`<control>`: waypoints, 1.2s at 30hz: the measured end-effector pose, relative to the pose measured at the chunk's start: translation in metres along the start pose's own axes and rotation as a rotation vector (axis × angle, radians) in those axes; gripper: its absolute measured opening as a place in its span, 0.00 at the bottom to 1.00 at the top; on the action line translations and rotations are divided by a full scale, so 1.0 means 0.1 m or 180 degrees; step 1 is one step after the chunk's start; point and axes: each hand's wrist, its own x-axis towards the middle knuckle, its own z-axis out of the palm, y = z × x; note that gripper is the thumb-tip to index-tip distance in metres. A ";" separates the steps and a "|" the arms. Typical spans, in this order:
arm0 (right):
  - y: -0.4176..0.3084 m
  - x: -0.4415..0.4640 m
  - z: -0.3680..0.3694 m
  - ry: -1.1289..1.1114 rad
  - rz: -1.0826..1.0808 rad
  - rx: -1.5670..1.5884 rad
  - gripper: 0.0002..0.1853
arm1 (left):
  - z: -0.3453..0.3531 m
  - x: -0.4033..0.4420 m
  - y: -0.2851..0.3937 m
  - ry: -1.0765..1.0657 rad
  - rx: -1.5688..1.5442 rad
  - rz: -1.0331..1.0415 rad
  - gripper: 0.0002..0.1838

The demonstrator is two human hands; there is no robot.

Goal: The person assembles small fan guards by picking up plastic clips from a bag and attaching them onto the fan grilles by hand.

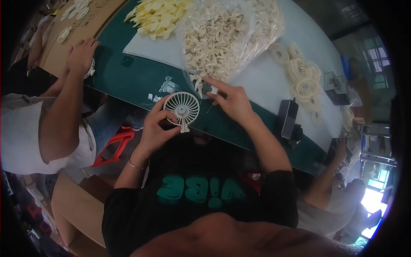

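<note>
My left hand (158,128) holds a round cream fan grille (182,109) by its lower left rim, near the table's front edge. The grille has radial slats, a grey hub and a short stem pointing down. To the right of it, my right hand (233,100) pinches a small cream plastic piece (214,90) between thumb and fingers, its index finger stretched toward a few loose cream pieces (198,83) at the mouth of a clear plastic bag (214,40). Many similar small curved pieces fill the bag.
Pale yellow parts (158,17) lie at the back left. Several fan grilles (306,88) are stacked at the right, near a black box-shaped device (287,118) and a grey metal block (336,88). Crumpled silvery film (169,85) lies on the green mat (115,77). Co-workers sit on both sides.
</note>
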 end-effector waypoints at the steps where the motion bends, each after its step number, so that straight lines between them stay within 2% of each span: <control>1: 0.01 -0.04 -0.01 0.0006 0.0013 -0.0003 0.27 | 0.01 0.00 0.02 -0.0030 0.0007 -0.0039 0.11; 3: 0.03 -0.14 -0.06 0.0192 0.0235 -0.0672 0.25 | 0.03 0.01 0.02 -0.0021 0.0023 -0.0031 0.11; 4: 0.06 -0.20 -0.05 0.0204 0.0247 -0.0677 0.25 | 0.04 0.01 0.02 -0.0008 0.0046 -0.0012 0.11; 6: 0.14 -0.37 -0.01 0.1150 -0.0619 -0.2259 0.22 | 0.05 0.01 -0.02 -0.0024 0.0067 0.0017 0.11; 7: 0.15 -0.45 0.00 0.1167 -0.0597 -0.2275 0.22 | 0.05 0.02 -0.03 -0.0022 0.0096 0.0051 0.11; 9: 0.17 -0.59 -0.01 0.1026 -0.0134 -0.2698 0.21 | 0.07 0.02 -0.03 -0.0049 0.0088 0.0049 0.11; 13: 0.11 -0.74 -0.20 0.0649 -0.0096 -0.2116 0.22 | 0.09 0.04 -0.03 -0.0061 0.0052 -0.0039 0.11; 15: 0.01 -0.71 -0.41 -0.0016 -0.0442 -0.1392 0.22 | 0.10 0.04 -0.03 -0.0062 0.0093 -0.0055 0.11; 16: 0.00 -0.70 -0.50 -0.0007 -0.0441 -0.1393 0.22 | 0.10 0.04 -0.03 -0.0052 0.0131 -0.0060 0.11; 18: 0.01 -0.67 -0.63 -0.0653 -0.0569 -0.1013 0.22 | 0.11 0.03 -0.02 -0.0057 0.0154 -0.0016 0.11; 22: 0.17 -0.67 -0.65 -0.0682 -0.0548 -0.1025 0.18 | 0.12 0.00 -0.02 -0.0056 0.0124 0.0038 0.11; 24: 0.24 -0.69 -0.63 -0.0359 -0.0483 -0.1418 0.11 | 0.12 -0.01 -0.04 -0.0073 0.0087 0.0026 0.11; 25: 0.26 -0.70 -0.59 -0.0353 -0.0478 -0.1420 0.11 | 0.12 -0.02 -0.05 -0.0085 0.0052 0.0008 0.11; 27: 0.29 -0.69 -0.49 0.0208 -0.0263 -0.1616 0.08 | 0.13 -0.02 -0.07 -0.0078 0.0079 -0.0008 0.11; 31: 0.39 -0.65 -0.34 0.0580 -0.0118 -0.1801 0.08 | 0.15 0.00 -0.02 -0.0113 0.0071 0.0007 0.12; 34: 0.31 -0.67 -0.37 0.0967 -0.0235 -0.2126 0.06 | 0.17 0.00 0.00 -0.0114 0.0088 0.0008 0.11; 36: 0.20 -0.70 -0.53 0.0565 -0.0915 -0.1493 0.09 | 0.16 0.00 -0.02 -0.0124 0.0114 0.0013 0.11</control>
